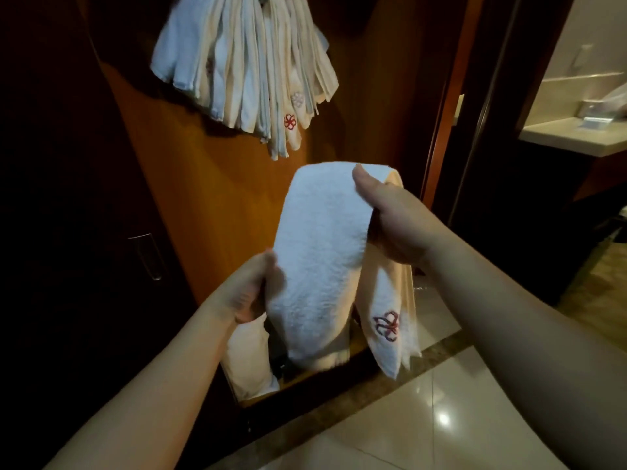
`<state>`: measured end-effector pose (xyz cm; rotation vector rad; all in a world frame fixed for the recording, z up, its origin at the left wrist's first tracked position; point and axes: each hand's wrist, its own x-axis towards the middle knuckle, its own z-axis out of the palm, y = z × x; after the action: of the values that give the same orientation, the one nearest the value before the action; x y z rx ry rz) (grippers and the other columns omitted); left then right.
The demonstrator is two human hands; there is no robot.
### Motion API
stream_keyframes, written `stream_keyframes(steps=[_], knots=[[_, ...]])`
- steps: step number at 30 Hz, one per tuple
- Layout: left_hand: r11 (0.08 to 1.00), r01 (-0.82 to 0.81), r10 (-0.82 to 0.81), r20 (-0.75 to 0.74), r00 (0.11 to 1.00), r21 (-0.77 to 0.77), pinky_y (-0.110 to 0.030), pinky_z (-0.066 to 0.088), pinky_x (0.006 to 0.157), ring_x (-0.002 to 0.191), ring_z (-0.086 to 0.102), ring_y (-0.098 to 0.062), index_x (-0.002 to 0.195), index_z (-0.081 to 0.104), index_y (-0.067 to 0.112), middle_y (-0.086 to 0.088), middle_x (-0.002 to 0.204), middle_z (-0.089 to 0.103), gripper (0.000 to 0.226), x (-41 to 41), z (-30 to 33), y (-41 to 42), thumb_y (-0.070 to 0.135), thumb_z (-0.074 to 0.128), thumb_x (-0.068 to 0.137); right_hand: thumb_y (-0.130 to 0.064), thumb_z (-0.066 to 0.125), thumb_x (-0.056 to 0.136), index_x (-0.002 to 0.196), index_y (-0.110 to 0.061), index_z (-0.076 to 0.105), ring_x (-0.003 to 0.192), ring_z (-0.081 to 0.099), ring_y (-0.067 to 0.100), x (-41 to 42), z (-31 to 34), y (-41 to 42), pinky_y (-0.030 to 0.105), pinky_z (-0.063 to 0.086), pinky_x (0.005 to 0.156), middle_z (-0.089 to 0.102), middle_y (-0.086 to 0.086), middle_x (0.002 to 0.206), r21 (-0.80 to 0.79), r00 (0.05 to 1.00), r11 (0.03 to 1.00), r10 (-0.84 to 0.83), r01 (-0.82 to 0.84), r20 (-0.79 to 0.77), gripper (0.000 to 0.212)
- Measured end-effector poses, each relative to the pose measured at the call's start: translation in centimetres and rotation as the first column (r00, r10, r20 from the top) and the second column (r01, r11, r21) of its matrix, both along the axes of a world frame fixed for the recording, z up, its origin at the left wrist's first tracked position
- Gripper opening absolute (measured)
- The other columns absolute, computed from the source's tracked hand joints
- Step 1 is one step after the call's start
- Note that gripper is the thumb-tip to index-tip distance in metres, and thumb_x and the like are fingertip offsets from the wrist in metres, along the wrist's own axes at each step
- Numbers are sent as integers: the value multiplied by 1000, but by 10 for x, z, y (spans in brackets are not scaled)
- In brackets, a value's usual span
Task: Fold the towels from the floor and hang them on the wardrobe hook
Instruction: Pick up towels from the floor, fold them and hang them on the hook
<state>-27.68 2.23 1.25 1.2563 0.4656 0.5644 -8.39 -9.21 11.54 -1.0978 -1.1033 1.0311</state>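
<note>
Glossy tiled floor (pixel 424 412) at lower right meets a wooden wardrobe (pixel 220 205), with a pale counter (pixel 573 137) at upper right.
A white towel (pixel 322 259) hangs folded at center: right hand (pixel 390 218) pinches its top fold, left hand (pixel 251 286) grips its lower edge; hung towels (pixel 244 62) bunch at the top.

No readable text, numbers or brand names.
Only embroidered flower emblems: one on the held towel (pixel 325 266), one on the hung towels (pixel 244 62).
</note>
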Motion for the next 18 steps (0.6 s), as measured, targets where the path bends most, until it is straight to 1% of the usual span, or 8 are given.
stream_keyframes(steps=[1, 3, 5, 7, 11, 13, 16, 18], knots=[[997, 5, -2, -35, 999, 76, -28, 58, 80, 105, 71, -20, 103, 80, 26, -8, 114, 74, 55, -1, 0, 2, 58, 89, 58, -55, 54, 85, 92, -27, 82, 109, 70, 24, 1, 3, 2, 39, 54, 96, 74, 11, 116, 7, 1000, 1000, -17, 17, 24, 40], [979, 84, -60, -131, 989, 183, -28, 57, 84, 112, 69, -23, 109, 77, 25, -6, 119, 73, 56, -2, 0, 6, 35, 95, 58, -53, 57, 84, 93, -19, 80, 114, 68, 29, 2, 10, 7, 49, 48, 104, 69, 18, 122, 19, 997, 997, -69, 68, 39, 43], [978, 137, -107, -191, 976, 154, -43, 55, 94, 119, 64, -33, 117, 73, 16, -13, 125, 69, 53, -5, -9, 9, 21, 88, 66, -53, 57, 84, 89, -20, 81, 109, 70, 25, 5, 18, 12, 51, 44, 107, 72, 15, 118, 38, 992, 993, -117, 115, 50, 40], [981, 168, -148, -193, 970, 96, -58, 46, 103, 122, 59, -44, 121, 69, 7, -22, 128, 65, 53, -9, -22, 9, 17, 82, 71, -52, 57, 87, 88, -22, 81, 103, 73, 21, 11, 24, 18, 46, 49, 102, 76, 9, 109, 54, 990, 990, -131, 128, 54, 38], [974, 225, -226, -209, 952, -27, -40, 54, 91, 119, 64, -32, 124, 69, 10, -16, 130, 66, 51, -13, -49, 12, 17, 79, 75, -53, 51, 95, 102, -24, 73, 98, 74, 16, 19, 34, 30, 36, 53, 88, 78, 1, 100, 57, 981, 987, -153, 147, 122, 37], [975, 210, -221, -206, 953, -75, -38, 55, 90, 118, 64, -31, 125, 67, 11, -15, 131, 65, 49, -15, -58, 14, 20, 79, 79, -56, 48, 96, 101, -26, 71, 93, 74, 13, 20, 38, 35, 36, 52, 87, 77, -2, 94, 59, 969, 987, -161, 152, 187, 38], [998, 67, -66, -224, 972, -4, -43, 54, 93, 113, 67, -27, 129, 64, 15, -11, 127, 68, 52, -14, -55, 18, 29, 77, 81, -58, 47, 95, 104, -26, 68, 89, 74, 11, 20, 46, 39, 34, 54, 80, 77, -6, 88, 79, 957, 986, -165, 150, 239, 40], [970, -218, 233, -161, 959, 108, -39, 54, 88, 99, 70, -19, 123, 64, 18, -8, 116, 70, 49, -9, -41, 16, 37, 77, 80, -60, 46, 92, 112, -24, 66, 95, 73, 14, 18, 53, 42, 34, 55, 77, 77, -4, 95, 93, 945, 985, -167, 147, 281, 46]])
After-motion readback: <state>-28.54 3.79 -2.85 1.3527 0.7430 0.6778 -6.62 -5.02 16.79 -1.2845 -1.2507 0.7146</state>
